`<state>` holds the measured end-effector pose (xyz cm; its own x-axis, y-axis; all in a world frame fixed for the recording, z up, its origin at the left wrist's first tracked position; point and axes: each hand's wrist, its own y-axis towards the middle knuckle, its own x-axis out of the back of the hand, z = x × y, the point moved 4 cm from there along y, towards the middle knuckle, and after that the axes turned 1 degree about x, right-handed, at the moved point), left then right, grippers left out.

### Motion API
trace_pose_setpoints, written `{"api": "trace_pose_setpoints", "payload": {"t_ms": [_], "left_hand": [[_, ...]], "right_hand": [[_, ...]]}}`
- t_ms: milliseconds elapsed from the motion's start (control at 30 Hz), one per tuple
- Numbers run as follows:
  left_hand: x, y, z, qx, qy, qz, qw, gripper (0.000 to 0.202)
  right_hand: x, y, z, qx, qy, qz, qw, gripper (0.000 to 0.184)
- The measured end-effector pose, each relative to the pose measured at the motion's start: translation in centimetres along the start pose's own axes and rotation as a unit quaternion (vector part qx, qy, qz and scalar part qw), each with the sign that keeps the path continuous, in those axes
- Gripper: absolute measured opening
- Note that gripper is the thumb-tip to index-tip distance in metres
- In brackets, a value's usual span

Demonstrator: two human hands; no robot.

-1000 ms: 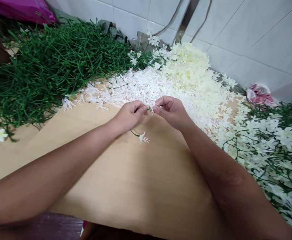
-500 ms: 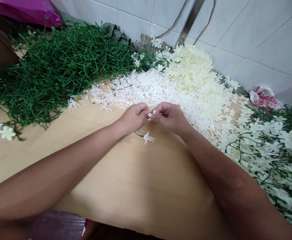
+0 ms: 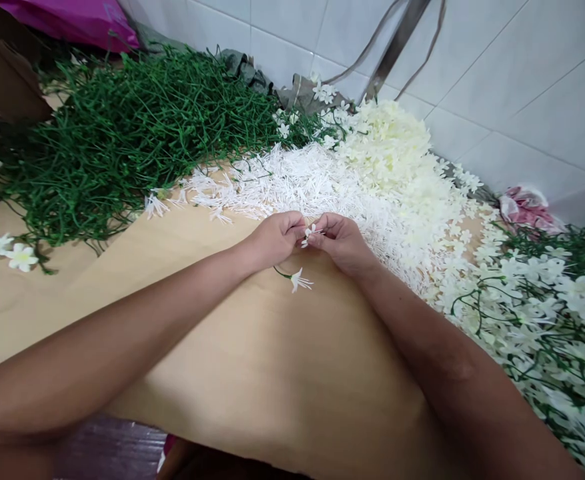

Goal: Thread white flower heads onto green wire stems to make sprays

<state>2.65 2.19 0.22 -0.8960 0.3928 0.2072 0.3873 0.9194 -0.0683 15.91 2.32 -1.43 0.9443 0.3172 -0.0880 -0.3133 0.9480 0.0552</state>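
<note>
My left hand [image 3: 272, 238] and my right hand [image 3: 341, 241] meet over the tan board [image 3: 252, 373], fingers pinched together. Between the fingertips sits a small white stamen piece [image 3: 309, 233] on a thin green stem. The stem [image 3: 283, 272] hangs below my left hand and ends in another white stamen tuft [image 3: 300, 281] lying on the board. Just behind my hands spreads a heap of loose white stamen pieces [image 3: 292, 180].
A large tangle of green plastic stems [image 3: 122, 127] fills the back left. A pile of cream petals [image 3: 392, 153] lies at the back centre against the tiled wall. Finished flowered stems [image 3: 547, 293] are heaped on the right. Loose finished flowers [image 3: 12, 253] lie far left.
The white stamen piece now shows between my fingertips, where only a green stem tip showed a second ago. Both hands have stayed together; the camera has tilted slightly.
</note>
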Motion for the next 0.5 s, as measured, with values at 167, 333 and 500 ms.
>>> {"api": "trace_pose_setpoints", "payload": {"t_ms": [167,333,500], "left_hand": [[0.11,0.3,0.55,0.003,0.03,0.007,1.0,0.025],[0.33,0.65,0.65,-0.035,0.107,0.028,0.993,0.031],[0.8,0.44,0.35,-0.041,0.053,0.073,0.995,0.029]], "right_hand": [[0.27,0.06,-0.09,-0.006,0.014,0.01,1.0,0.037],[0.54,0.01,-0.14,0.009,0.024,0.003,1.0,0.037],[0.58,-0.03,-0.31,0.012,0.033,0.004,0.999,0.035]]}}
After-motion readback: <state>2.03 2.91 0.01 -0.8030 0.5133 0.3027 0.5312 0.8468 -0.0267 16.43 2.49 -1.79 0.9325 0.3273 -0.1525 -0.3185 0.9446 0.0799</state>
